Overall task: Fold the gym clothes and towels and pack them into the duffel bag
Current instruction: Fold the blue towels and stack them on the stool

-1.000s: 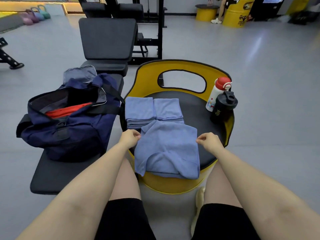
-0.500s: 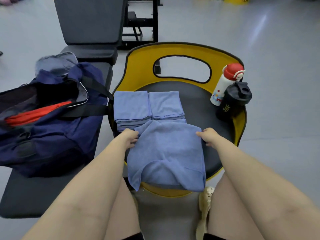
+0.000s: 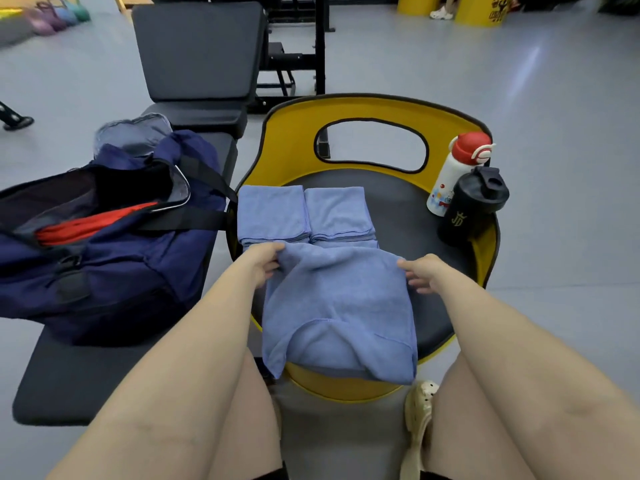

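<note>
**Soft blue towel half-folded on the chair seat**

Towel (image 3: 341,306) lies across the black padded seat of a yellow chair (image 3: 367,109), its near edge hanging over the front rim. The left hand (image 3: 265,263) is pinched shut on the far left corner; the right hand (image 3: 420,273) rests at the far right corner with fingers loosely spread, and whether it grips the cloth cannot be told. The fabric looks like thin, limp microfibre with stitched hems: light, floppy, likely to sag and crease unless held by both corners and kept taut. Two folded stacks (image 3: 304,214) of the same cloth sit just behind it, touching its far edge. The navy duffel bag (image 3: 114,258), soft nylon with black straps, sits unzipped on a padded bench (image 3: 62,382) to the left, something red inside. Two hard bottles (image 3: 464,188) stand at the seat's right.
</note>
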`<state>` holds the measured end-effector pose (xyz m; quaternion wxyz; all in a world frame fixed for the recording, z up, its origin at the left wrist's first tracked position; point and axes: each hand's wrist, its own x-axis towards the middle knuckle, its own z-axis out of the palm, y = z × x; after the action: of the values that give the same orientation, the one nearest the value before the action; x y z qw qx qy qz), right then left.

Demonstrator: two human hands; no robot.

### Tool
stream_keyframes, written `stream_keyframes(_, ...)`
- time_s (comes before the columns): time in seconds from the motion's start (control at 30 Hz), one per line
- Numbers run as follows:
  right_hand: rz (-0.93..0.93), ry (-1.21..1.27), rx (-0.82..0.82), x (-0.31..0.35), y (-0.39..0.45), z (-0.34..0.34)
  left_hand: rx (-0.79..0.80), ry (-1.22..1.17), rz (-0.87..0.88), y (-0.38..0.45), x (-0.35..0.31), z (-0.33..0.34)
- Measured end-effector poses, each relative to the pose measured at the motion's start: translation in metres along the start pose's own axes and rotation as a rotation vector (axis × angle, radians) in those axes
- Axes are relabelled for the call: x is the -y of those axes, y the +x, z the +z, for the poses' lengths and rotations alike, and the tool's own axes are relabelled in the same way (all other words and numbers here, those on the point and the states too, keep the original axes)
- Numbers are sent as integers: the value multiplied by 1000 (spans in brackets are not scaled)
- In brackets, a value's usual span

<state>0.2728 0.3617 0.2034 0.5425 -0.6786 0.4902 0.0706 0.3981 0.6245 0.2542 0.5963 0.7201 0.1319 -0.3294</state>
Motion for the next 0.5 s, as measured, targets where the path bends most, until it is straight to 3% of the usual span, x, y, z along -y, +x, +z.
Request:
stream_keyframes(0.23,-38,-40,-28,2,-5,12,44,-51,91,-14,2,-18)
stream_keyframes(0.4,-62,135,-75,17,-3,22,128,-47,138,-24,-1,-24)
stream_keyframes(0.5,-89,233,-120,27,-15,18,53,-105,194,-25,-2,-31)
